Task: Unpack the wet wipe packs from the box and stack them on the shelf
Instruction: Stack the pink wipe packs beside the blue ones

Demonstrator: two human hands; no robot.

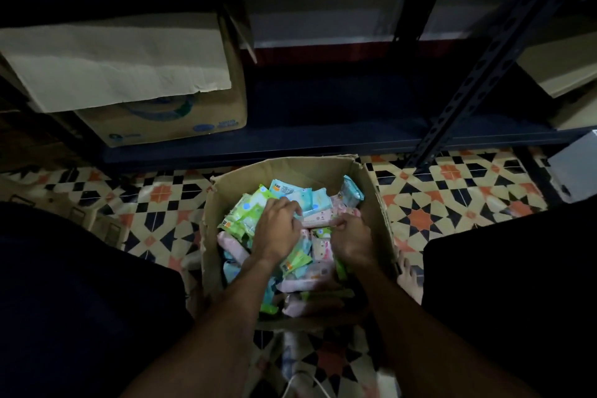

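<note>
An open cardboard box point(374, 203) stands on the patterned floor between my knees, filled with several small wet wipe packs in green, blue and pink. Both hands are inside it. My left hand point(277, 229) curls its fingers over the packs near a green pack point(239, 220). My right hand point(350, 236) grips one end of a pink pack point(318, 220) that lies between the two hands. The dark metal shelf point(323, 136) stands just beyond the box, its lowest board bare in the middle.
A large cardboard box point(161, 119) with an open flap sits on the shelf's left part. A perforated upright post point(452, 113) rises at the right. Pale boxes point(562, 74) lie at the far right. My bare foot point(408, 271) rests beside the box.
</note>
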